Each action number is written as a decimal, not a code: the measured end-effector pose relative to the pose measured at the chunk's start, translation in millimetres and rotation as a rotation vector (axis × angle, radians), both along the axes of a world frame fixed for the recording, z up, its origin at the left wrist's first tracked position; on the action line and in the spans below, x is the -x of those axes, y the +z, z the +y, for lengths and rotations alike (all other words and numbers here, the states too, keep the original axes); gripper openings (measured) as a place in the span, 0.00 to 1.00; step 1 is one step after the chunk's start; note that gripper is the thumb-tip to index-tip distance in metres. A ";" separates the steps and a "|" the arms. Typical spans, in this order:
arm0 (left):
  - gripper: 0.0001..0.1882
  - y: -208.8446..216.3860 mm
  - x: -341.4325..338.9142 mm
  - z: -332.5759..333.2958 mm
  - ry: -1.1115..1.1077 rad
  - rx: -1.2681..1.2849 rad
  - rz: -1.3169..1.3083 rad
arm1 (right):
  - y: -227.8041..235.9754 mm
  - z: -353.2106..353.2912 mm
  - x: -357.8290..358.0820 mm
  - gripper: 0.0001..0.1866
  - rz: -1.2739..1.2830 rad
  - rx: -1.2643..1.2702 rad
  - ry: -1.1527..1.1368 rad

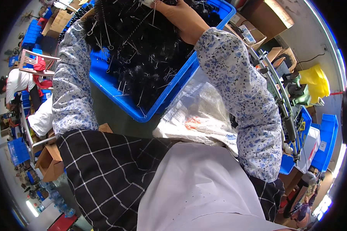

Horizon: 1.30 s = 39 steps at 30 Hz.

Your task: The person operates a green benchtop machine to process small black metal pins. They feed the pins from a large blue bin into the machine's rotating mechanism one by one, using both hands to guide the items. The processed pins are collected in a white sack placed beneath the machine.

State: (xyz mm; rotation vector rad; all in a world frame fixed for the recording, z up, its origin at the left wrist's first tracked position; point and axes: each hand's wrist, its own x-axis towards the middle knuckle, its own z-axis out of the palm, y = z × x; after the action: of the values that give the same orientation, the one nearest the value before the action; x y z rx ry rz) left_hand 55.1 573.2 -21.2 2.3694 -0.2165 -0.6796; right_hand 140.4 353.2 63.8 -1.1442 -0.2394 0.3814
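A heap of black bristle brushes [142, 57] with twisted wire stems and looped ends fills a blue plastic crate [137, 113] in front of me. My right hand [187, 21] reaches over the heap from the right, its thumb and fingers closed around a wire-stemmed brush. A thin wire hangs below the thumb; the upper edge cuts off part of the fingers. On the left, my forearm in a flowered sleeve [71, 81] extends to the crate's left side. Black bristles cover nearly all of my left hand [90, 14], so its fingers are hidden.
A white woven sack [196, 111] lies beside the crate, close to my lap. Metal frame rails [275, 81] and a green machine [300, 92] stand to the right, with blue bins [324, 142] behind. At left are an open cardboard box [50, 163] and a person in white [19, 84].
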 end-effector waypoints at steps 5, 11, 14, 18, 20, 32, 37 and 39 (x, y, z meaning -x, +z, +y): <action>0.42 -1.3 -1.9 1.9 -0.015 -0.017 0.009 | 0.8 -3.8 4.3 0.27 -0.043 -0.067 0.024; 0.42 -3.5 -1.8 5.4 -0.030 -0.046 0.012 | 26.3 -29.5 39.5 0.31 -0.060 -0.109 0.080; 0.43 -2.7 -18.7 -7.3 -0.098 -0.048 0.009 | 33.6 -55.5 54.6 0.33 -0.076 -0.097 0.020; 0.43 -0.3 -36.2 -26.4 -0.178 -0.063 0.018 | 39.0 -84.4 82.1 0.33 -0.098 -0.127 -0.052; 0.43 3.0 -42.4 -35.8 -0.218 -0.082 0.022 | 41.6 -97.6 100.1 0.32 -0.089 -0.133 -0.089; 0.43 43.8 -88.8 -220.8 -0.722 -0.161 0.112 | 18.8 -189.1 233.2 0.24 0.192 0.106 -0.705; 0.44 76.2 -54.2 -316.6 -0.930 -0.276 0.184 | -37.4 -226.1 311.0 0.28 -0.206 0.652 -0.832; 0.44 68.7 -44.0 -365.6 -1.057 -0.326 0.225 | -68.9 -232.2 339.8 0.27 -0.296 1.043 -0.904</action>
State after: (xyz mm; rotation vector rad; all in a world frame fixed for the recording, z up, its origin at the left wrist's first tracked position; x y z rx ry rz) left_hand 99.1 207.6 47.5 2.3208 -1.3930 -1.5325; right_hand -199.5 121.0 -5.1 -2.1801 0.2805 -0.5566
